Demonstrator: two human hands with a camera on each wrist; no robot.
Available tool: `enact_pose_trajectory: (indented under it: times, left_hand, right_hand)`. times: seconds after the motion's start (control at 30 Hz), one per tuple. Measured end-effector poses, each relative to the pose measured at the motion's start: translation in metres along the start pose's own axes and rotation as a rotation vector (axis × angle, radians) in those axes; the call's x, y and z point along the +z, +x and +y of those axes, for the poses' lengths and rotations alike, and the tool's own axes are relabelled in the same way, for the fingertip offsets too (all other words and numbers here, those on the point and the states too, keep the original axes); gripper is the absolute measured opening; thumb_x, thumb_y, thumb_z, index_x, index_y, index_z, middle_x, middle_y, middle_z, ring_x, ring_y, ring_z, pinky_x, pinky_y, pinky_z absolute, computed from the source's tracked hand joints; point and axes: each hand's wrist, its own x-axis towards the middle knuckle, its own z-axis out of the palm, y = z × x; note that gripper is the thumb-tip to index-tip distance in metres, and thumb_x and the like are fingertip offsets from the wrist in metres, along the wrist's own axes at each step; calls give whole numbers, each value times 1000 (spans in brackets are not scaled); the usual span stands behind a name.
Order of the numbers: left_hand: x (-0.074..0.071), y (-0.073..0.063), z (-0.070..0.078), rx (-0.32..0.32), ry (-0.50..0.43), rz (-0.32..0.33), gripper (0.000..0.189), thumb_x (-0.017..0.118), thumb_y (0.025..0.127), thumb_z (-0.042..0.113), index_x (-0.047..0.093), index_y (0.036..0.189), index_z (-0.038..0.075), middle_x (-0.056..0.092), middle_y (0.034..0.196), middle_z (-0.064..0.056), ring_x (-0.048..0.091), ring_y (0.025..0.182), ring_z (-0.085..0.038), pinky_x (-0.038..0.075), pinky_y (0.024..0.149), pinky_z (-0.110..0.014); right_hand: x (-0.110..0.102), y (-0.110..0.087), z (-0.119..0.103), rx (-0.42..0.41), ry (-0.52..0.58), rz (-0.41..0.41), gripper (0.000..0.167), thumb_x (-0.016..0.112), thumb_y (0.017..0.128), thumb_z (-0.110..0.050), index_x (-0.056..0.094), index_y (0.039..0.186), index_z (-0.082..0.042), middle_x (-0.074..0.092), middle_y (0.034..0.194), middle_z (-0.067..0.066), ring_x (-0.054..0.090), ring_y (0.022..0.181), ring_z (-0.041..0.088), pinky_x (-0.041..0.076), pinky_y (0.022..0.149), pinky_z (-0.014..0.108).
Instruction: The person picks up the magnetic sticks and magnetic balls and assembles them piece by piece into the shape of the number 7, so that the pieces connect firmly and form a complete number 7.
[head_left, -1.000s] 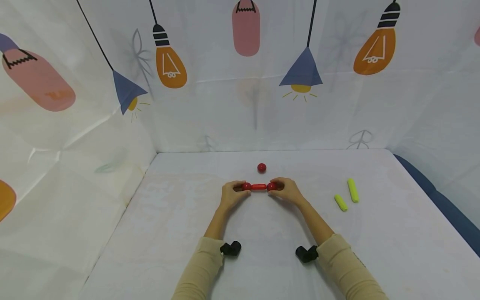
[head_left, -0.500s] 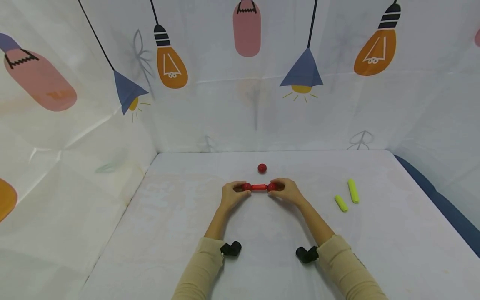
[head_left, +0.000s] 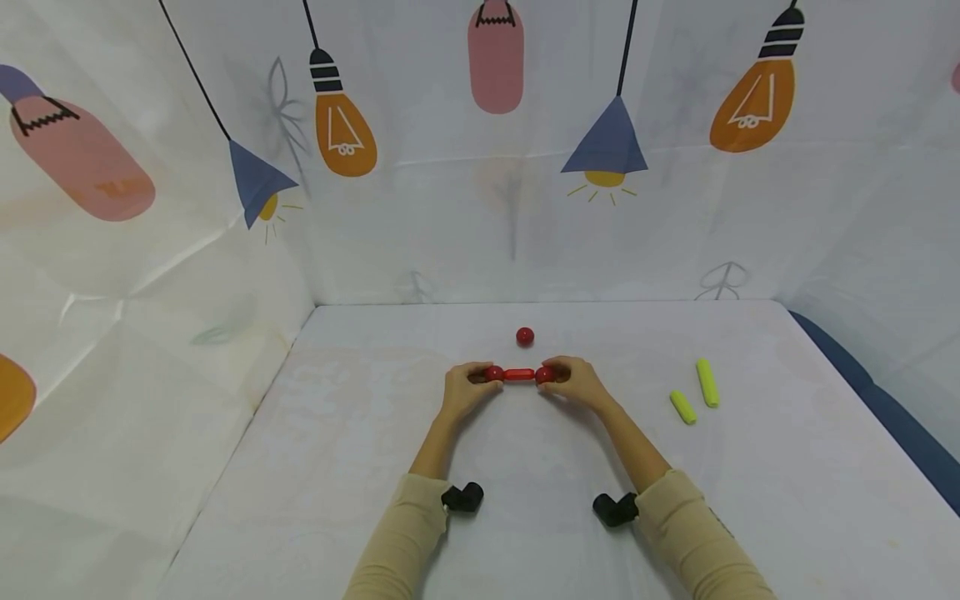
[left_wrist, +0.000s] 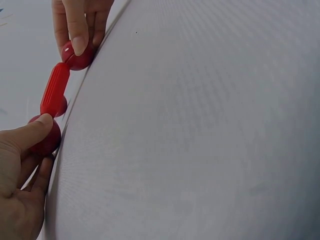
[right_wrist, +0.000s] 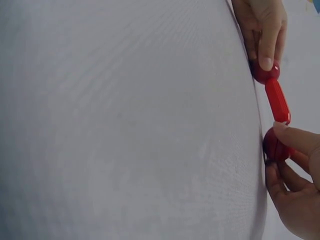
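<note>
Two red balls stand at either end of a ridged red rod (head_left: 519, 375), which lines up between them near the middle of the table. The left hand (head_left: 463, 392) pinches the left red ball (left_wrist: 47, 141) between thumb and fingers. On the other side, the right hand (head_left: 577, 383) pinches the right red ball (right_wrist: 273, 146) in the same way. In both wrist views the rod's ends meet the balls. A third red ball (head_left: 525, 337) rests on the table just beyond the rod, touched by neither hand.
Two yellow-green rods, a short one (head_left: 682, 407) and a longer one (head_left: 707, 383), lie to the right of the right hand. The white table (head_left: 360, 467) backs onto a white curtain (head_left: 450, 225) printed with lamps and bulbs. Black wrist cameras hang inside both forearms.
</note>
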Motion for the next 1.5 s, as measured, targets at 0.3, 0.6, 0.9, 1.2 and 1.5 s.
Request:
enact_pose_trajectory:
  times: [0.3, 0.6, 0.9, 1.2, 1.5]
  left_hand:
    - [0, -1, 0, -6, -6, 2, 38, 79, 74, 7, 67, 108, -5, 68, 105, -19, 67, 90, -28, 54, 81, -32]
    - [0, 0, -1, 6, 0, 7, 38, 78, 75, 7, 67, 109, -5, 68, 102, -19, 67, 90, -28, 54, 81, -32]
    - [0, 0, 0, 17, -11, 12, 37, 78, 74, 5, 67, 108, -6, 68, 102, -21, 68, 89, -29, 54, 80, -31]
    - [0, 0, -2, 9, -13, 18, 37, 79, 73, 4, 67, 107, -6, 69, 100, -20, 68, 88, -29, 55, 80, -31]
    - [1, 0, 0, -9, -17, 16, 38, 79, 74, 6, 67, 108, -6, 68, 103, -20, 68, 89, -29, 54, 81, -34]
  right_hand:
    - [-1, 0, 1, -2, 7, -12, 47, 73, 81, -14, 58, 122, 3, 61, 115, 18, 56, 102, 29, 48, 91, 43]
    - [-1, 0, 0, -9, 0, -9, 48, 74, 81, -17, 59, 121, 3, 62, 113, 18, 57, 97, 27, 49, 88, 42]
    - [0, 1, -1, -15, -14, -10, 47, 74, 81, -20, 59, 120, 3, 62, 110, 16, 55, 93, 26, 50, 83, 38]
    - [1, -1, -2, -20, 18, 0, 46, 74, 81, -18, 59, 119, 5, 62, 110, 19, 59, 95, 30, 51, 84, 41]
    - [2, -3, -2, -15, 5, 23, 44, 70, 84, -16, 59, 121, 2, 62, 114, 18, 56, 99, 29, 49, 89, 43]
